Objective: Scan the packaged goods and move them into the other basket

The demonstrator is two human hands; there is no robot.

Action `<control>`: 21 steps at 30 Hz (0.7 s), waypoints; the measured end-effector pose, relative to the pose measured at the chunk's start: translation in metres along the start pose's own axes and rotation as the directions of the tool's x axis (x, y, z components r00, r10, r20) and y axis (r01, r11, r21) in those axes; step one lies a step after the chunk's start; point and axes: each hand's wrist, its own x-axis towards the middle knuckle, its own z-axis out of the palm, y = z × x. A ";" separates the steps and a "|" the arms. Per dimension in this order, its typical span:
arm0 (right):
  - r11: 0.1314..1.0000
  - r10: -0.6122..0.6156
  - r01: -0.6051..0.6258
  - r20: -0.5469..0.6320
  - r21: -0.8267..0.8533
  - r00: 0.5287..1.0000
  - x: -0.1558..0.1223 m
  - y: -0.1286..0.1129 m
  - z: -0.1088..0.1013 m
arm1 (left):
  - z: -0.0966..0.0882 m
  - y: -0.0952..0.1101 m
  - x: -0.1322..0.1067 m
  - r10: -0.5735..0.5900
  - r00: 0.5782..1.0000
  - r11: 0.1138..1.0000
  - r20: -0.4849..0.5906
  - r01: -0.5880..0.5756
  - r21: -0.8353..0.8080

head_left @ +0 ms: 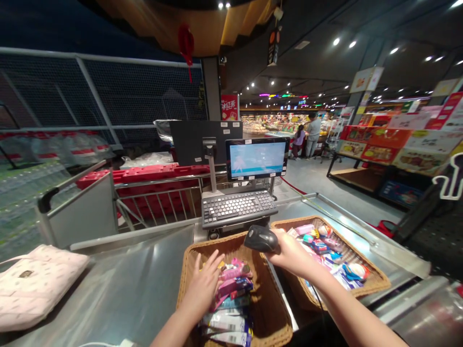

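My right hand [289, 251] is wrapped round a black barcode scanner [261, 238], held above the gap between two wicker baskets. In the left wicker basket [273, 313] lie several small packets [235, 286], pink and purple ones farther off and white-and-blue ones [227, 327] nearer me. My left hand [206, 279] reaches over the left side of this basket, fingers spread, close to the packets; nothing shows in its grip. The right wicker basket [376, 279] holds several colourful small packaged goods [325, 246], partly hidden behind my right forearm.
Beyond the baskets stand a keyboard [238, 208] and a lit monitor [257, 159] on the metal counter [144, 274]. A pale pink bag [39, 284] lies at the left. Metal railings [159, 193] border the back; two people [307, 137] stand in the distance.
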 end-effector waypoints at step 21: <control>0.996 0.050 -0.062 0.163 0.071 0.985 -0.032 0.020 -0.008 | 0.003 0.032 0.002 0.134 0.906 0.969 0.402 -0.035 -0.245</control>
